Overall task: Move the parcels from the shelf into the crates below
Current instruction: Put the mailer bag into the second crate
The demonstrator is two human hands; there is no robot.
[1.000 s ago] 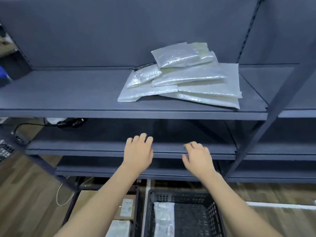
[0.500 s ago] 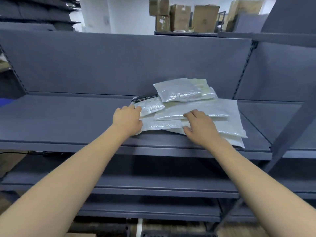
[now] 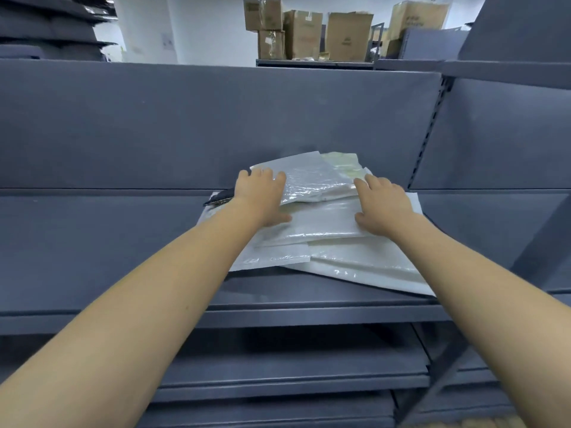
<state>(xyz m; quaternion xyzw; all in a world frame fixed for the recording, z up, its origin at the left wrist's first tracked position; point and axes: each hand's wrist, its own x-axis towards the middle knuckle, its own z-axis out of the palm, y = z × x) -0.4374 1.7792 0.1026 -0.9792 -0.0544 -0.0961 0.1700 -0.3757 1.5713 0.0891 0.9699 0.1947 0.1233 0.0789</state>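
A pile of white and clear plastic parcels [image 3: 327,245] lies on the grey shelf [image 3: 92,242], right of its middle. The top parcel [image 3: 312,180] is a clear bag lying across the back of the pile, partly over a pale greenish parcel [image 3: 343,160]. My left hand [image 3: 261,196] holds the top parcel's left end, fingers over it and thumb by its front edge. My right hand [image 3: 383,205] holds its right end in the same way. The crates are out of view.
A small dark object [image 3: 221,196] sticks out from under the pile's left side. Lower grey shelves [image 3: 278,375] run beneath. A perforated upright [image 3: 429,134] splits the back panel on the right. Cardboard boxes [image 3: 309,35] stand on a far rack.
Both hands rose from below the shelf to the pile, then reached further back onto the top parcel. The view tilted up, and the crates dropped out of sight.
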